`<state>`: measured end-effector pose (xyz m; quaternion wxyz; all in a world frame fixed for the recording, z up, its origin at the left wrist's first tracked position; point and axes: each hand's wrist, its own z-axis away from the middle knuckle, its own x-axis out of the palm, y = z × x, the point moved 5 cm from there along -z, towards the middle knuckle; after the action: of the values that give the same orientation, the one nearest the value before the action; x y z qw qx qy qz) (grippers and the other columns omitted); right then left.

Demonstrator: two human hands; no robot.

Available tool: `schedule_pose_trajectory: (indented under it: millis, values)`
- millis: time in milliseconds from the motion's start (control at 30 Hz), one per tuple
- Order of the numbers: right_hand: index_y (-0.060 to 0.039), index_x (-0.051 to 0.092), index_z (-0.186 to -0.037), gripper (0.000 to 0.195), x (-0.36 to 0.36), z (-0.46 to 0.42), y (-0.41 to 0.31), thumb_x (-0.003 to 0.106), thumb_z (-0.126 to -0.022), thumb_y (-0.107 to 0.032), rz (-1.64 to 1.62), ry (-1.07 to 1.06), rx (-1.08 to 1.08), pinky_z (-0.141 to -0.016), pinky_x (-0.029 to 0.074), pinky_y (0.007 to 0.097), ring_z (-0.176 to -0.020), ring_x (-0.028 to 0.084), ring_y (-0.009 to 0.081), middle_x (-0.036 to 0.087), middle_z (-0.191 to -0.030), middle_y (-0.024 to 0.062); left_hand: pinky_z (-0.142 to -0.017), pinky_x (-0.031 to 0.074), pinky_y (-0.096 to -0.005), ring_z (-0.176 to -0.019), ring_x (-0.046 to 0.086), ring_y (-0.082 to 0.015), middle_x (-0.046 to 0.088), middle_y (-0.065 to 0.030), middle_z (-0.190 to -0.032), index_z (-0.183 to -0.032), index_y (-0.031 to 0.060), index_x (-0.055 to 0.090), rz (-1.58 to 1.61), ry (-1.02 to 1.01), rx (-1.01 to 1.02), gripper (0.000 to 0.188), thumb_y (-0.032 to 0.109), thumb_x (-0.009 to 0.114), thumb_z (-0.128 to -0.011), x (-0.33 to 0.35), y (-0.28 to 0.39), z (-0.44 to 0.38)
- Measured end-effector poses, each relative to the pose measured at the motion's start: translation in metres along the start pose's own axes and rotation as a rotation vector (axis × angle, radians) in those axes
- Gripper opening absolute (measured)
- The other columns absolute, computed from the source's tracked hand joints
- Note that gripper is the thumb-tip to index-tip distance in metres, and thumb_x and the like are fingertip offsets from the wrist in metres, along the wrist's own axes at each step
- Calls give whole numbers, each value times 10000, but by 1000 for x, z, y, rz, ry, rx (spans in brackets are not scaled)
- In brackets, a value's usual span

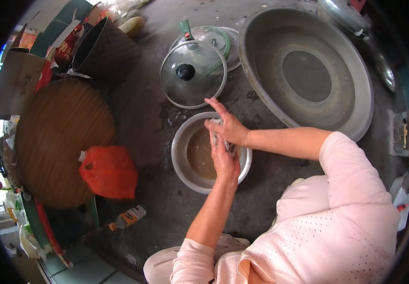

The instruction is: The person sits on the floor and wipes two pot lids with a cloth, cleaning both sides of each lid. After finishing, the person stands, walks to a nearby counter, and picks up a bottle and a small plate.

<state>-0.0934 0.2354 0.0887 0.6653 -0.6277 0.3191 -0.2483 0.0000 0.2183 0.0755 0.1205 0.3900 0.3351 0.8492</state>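
A metal basin (176, 156) with cloudy brown water stands on the dark floor. Over it, my left hand (225, 159) points up from below and holds a wet, crumpled, pale patterned cloth (230, 147). My right hand (227, 127) reaches in from the right and presses on the same cloth, its fingers stretched out and slightly blurred. Both palms hide much of the cloth. Just above the basin lies a glass pot lid (204, 83) with a black knob, overlapping a green-rimmed lid (222, 37) with a green handle.
A large metal basin (344, 113) stands at upper right. On the left are a round wooden board (59, 135), a red plastic bag (110, 174), a plastic bottle (128, 217) on its side, a dark quilted bin (110, 49) and a cardboard box (23, 78).
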Motion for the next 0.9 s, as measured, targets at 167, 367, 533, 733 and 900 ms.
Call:
schedule_pose_trajectory:
  millis: [167,367,533,733,900]
  values:
    - [-30,412,-1362,465,51,54,-15,425,-924,-185,268,-142,-336,-1113,208,425,-1363,277,325,352,-1422,216,-1015,370,-407,-1266,410,-251,404,-58,-1403,-1415,162,323,275,47,263,499,410,357,-983,-32,33,1]
    - [-74,394,-1383,604,50,-2,20,584,-861,-311,312,-186,23,-1096,238,367,-1377,233,340,207,-1497,209,-1030,364,-381,-1239,427,-214,423,-35,-1371,-1389,153,357,367,125,3,482,389,403,-971,-27,8,8]
    - [-29,447,-1327,426,75,45,3,399,-916,-130,329,-300,-208,-1081,275,434,-1308,349,370,358,-1408,238,-1029,353,-373,-1271,392,-207,369,-22,-1416,-1412,180,322,417,161,189,477,393,365,-987,-59,30,-5]
    - [-107,279,-1432,558,82,-5,22,446,-908,-199,340,-348,8,-1109,226,387,-1359,245,368,313,-1443,213,-1045,346,-371,-1285,384,-212,357,-48,-1431,-1436,173,285,630,83,-13,480,367,334,-1000,-70,-15,-17]
    - [-13,331,-1398,508,86,33,22,413,-910,-129,282,-403,-65,-1126,179,398,-1392,183,346,276,-1459,233,-1071,306,-378,-1301,365,-200,334,-92,-1450,-1451,174,258,389,122,276,512,360,383,-991,-93,33,-22]
